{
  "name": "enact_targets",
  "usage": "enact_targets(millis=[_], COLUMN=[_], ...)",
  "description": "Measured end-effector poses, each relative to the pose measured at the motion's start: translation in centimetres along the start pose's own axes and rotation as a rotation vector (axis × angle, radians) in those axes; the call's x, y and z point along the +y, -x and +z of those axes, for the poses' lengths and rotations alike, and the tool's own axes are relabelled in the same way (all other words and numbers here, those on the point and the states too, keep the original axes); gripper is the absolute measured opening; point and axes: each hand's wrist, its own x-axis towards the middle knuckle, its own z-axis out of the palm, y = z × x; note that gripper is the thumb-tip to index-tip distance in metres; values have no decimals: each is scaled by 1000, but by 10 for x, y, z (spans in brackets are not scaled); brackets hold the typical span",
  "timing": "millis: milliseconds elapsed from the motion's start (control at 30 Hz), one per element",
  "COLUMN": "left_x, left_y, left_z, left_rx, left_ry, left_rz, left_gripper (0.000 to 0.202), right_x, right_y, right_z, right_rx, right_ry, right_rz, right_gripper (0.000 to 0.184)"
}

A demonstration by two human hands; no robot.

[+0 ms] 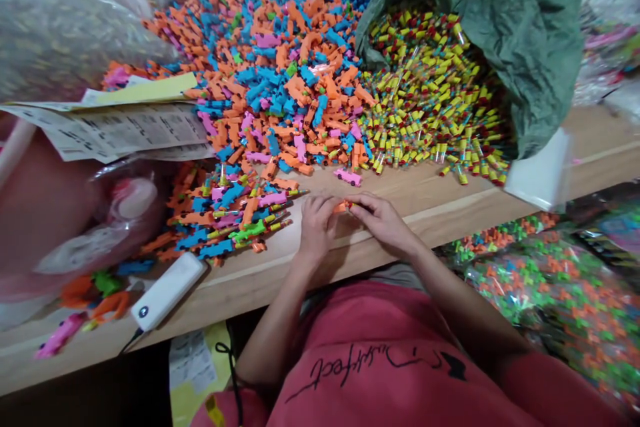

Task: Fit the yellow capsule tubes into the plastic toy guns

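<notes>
My left hand (316, 223) and my right hand (381, 219) meet on the wooden table (435, 203), fingers pinched together on a small orange toy car (342, 207). A lone pink toy car (348, 177) lies just beyond my fingertips. A huge heap of orange, blue and pink toy cars (280, 60) fills the table behind it. To its right, a pile of small yellow-capped tubes (430, 100) spills from a green bag (520, 27). To the left of my left hand lies a smaller pile of cars with tubes fitted (235, 213).
A white power bank (167, 290) with a cable sits near the table's front edge at left. Printed paper sheets (115, 127) and clear plastic bags (60, 27) lie at far left. Bags of mixed toy cars (555, 287) sit below the table at right.
</notes>
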Motion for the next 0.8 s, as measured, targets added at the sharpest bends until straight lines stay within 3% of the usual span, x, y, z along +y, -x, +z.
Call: enact_targets(millis=[200,367,633,733,800], left_x=[3,5,2,-7,-19], left_y=[-5,-6,0,-1,-3], left_z=[-8,-8,-4,-19,-44], left_rx=[-80,-168,-135,-136,-79], left_ry=[-59,-92,-126,-147,-174], left_rz=[58,119,138,135,116], left_gripper=[31,31,28,30,28], right_x=[1,4,4,3,5], right_y=[-1,-3,-4,-7,-12], right_z=[-2,-6,10,12,-2], right_rx=[-6,-19,4,-54,-91], right_ry=[17,202,320,262,217], right_rz=[12,-27,-38,-91,-105], right_gripper=[25,18,20,15,21])
